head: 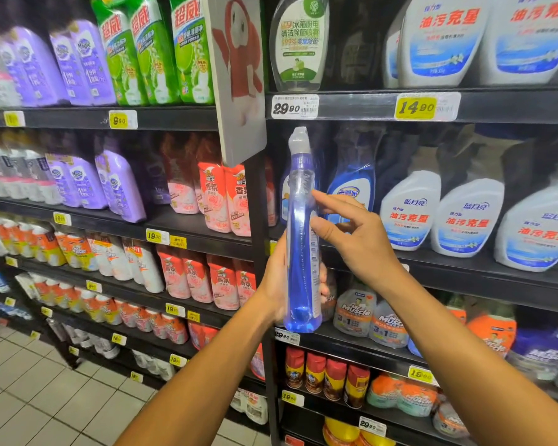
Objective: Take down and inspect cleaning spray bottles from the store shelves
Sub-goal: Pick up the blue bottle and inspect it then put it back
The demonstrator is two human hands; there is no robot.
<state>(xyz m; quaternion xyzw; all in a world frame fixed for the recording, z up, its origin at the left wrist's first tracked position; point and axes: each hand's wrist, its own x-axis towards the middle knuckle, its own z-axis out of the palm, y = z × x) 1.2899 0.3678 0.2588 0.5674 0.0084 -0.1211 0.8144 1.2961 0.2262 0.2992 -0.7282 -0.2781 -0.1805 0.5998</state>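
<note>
i have a tall clear bottle of blue liquid (302,239) held upright in front of the black shelf upright, its grey cap up near the 29.90 price tag (294,106). my left hand (281,278) wraps around the lower half from behind, fingers curled round to the right side, gripping it. my right hand (351,230) is at the bottle's upper middle with thumb and forefinger touching its right edge, the other fingers loosely bent; i cannot tell whether it truly pinches or only touches. i cannot read the bottle's own label from this edge-on angle. far right on the middle shelf stand white trigger bottles (467,217) printed 蓝月亮 and 油污克星 in red, with the same kind on the shelf above over a yellow 14.90 tag (415,107). just behind the held bottle sits a blue spray bottle (351,185) in plastic wrap. below, near my right forearm, are mr muscle bottles (356,312) marked 3 in 1. to the left, green 超威 pouches (152,49) sit above a 9.90 tag (120,120), with purple magic pouches (78,181) and pink 香氛 pouches (219,197) lower down.
</note>
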